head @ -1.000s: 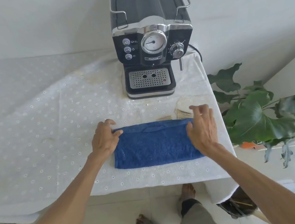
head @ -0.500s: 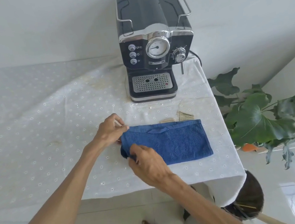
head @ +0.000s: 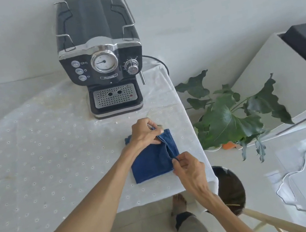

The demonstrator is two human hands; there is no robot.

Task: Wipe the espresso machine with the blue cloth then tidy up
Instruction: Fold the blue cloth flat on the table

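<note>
Cloth (head: pixel 152 163) lay near the table's (head: pixel 52 154) right edge, now folded in half; my left hand (head: pixel 144 133) and right hand (head: pixel 187 166) pinched its fold, so tidying was nearly done.

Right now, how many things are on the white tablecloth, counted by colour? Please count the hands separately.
Black and silver: 1, the espresso machine
Blue: 1, the folded cloth
Hands: 2, the left hand and the right hand, each pinching the cloth's right edge
Total: 2 things on the tablecloth, plus 2 hands
</note>
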